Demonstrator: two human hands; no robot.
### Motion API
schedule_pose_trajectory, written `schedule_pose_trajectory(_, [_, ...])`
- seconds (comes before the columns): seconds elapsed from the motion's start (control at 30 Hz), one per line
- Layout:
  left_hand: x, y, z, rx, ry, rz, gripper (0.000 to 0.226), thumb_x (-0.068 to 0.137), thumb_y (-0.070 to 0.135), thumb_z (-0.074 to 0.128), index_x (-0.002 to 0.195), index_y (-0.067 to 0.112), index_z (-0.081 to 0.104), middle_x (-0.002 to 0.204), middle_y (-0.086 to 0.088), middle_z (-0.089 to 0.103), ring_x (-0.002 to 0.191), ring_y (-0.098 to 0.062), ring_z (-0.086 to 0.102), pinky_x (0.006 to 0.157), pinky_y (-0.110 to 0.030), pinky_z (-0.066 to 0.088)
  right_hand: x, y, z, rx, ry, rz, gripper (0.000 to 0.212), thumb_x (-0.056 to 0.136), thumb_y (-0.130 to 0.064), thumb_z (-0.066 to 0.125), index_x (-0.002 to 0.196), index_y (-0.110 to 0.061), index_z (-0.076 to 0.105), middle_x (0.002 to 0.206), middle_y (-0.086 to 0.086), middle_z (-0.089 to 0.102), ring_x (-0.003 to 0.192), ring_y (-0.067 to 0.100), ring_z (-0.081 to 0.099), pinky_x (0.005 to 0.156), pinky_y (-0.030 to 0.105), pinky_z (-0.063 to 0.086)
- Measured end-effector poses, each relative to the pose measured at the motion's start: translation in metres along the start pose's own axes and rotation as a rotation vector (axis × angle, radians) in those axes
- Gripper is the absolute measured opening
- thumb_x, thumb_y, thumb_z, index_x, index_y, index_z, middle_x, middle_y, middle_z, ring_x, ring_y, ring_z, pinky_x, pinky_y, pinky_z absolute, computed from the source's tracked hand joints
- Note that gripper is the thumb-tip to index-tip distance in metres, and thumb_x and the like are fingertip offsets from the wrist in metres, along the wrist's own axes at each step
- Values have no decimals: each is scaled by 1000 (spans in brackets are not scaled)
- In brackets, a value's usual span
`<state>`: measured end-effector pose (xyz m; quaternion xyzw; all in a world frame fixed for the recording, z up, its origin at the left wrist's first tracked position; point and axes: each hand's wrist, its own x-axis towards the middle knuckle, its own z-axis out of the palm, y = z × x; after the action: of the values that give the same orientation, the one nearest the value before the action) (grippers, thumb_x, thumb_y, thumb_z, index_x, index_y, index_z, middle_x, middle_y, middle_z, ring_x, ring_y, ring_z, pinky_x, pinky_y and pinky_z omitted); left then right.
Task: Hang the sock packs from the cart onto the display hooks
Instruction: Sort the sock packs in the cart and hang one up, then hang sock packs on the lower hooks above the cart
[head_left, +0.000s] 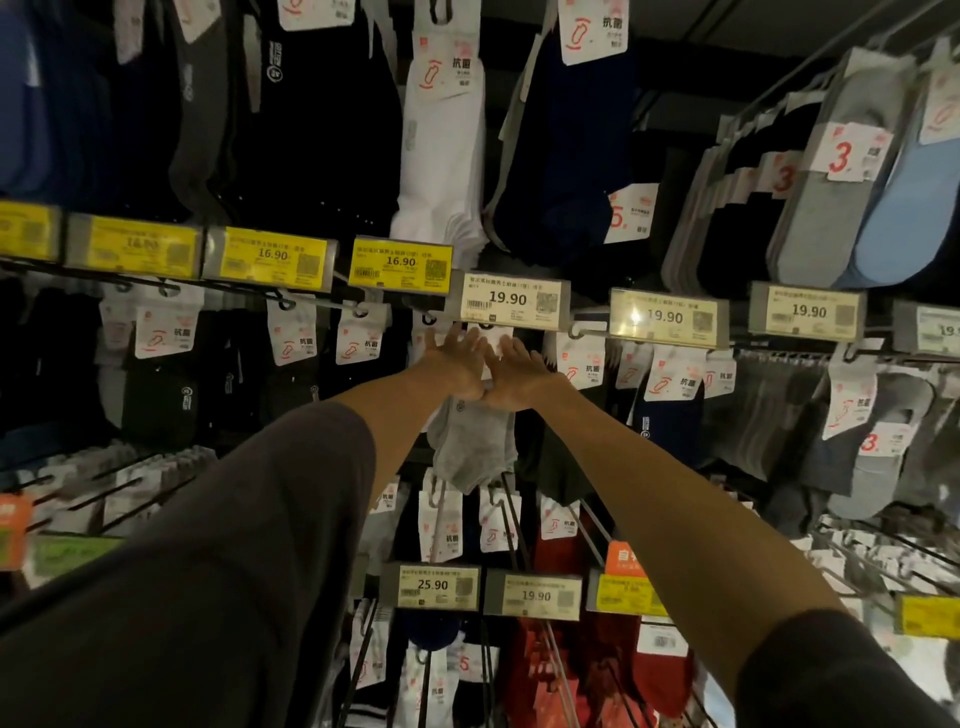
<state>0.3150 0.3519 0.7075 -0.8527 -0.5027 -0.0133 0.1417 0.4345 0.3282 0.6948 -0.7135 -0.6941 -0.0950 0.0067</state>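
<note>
Head view, the only one. Both arms are raised toward the sock display, sleeves dark and forearms bare. The left hand (453, 361) and right hand (521, 375) sit side by side at frame centre, touching where the heels of the palms meet. The fingers (451, 335) of the left hand point toward 12 o'clock and are slightly spread; the right hand's fingers lie the same way. The thumbs are hidden, so I cannot tell whether either hand pinches anything. The gray sock pack (475, 449) hangs at 6 o'clock from the junction of the hands. Its upper end is covered by them and its toes droop toward 6 o'clock. A white card (492, 348) shows between the hands; I cannot tell if it belongs to this pack. At 12 o'clock, just beyond the fingertips, is the white price tag (511, 302) reading 19.90. A yellow price tag (400, 262) reading 16.90 is at 10 o'clock. A white sock pack (441, 156) hangs higher at 12 o'clock. Red sock packs (563, 670) hang well below, at 5 o'clock.
</note>
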Motion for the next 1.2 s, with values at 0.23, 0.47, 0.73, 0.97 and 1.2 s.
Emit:
schedule_pose_trajectory(0.23, [-17,-2,25,-63,7,3,88,95,47,50,157,22,-7,164,0,-18,149,-25,-23,119,-57,-7,-12,-8,20,9,29,-9,94,93,-55,51,156,-21,-9,160,12,-23,147,29,-24,122,47,-2])
schedule_pose_trajectory(0.47, [-96,-1,55,-428,90,119,70,92,19,54,153,10,22,161,-14,18,150,-31,8,121,-51,11,-71,-50,58,106,284,-149,75,93,-29,55,155,-10,19,161,20,8,149,36,-1,121,51,4])
schedule_pose_trajectory(0.73, [-276,-29,143,-888,350,167,48,87,3,51,135,8,53,118,-16,63,108,-31,60,97,-38,50,-221,-142,122,428,685,-258,28,87,-8,51,110,3,62,112,21,56,109,29,43,93,35,37])
schedule_pose_trajectory(0.97, [-439,-42,279,-967,16,24,37,90,1,57,127,7,60,111,-15,69,103,-30,65,90,-37,52,-352,-265,262,538,201,-170,26,87,-12,46,99,2,65,102,21,60,104,35,50,90,37,37])
schedule_pose_trajectory(1.2, [-525,-35,406,-961,-346,-107,32,94,6,51,124,9,62,110,-17,67,101,-36,63,81,-40,50,-446,-335,360,636,-242,-17,25,90,-1,54,112,8,63,115,29,57,114,44,49,92,48,43])
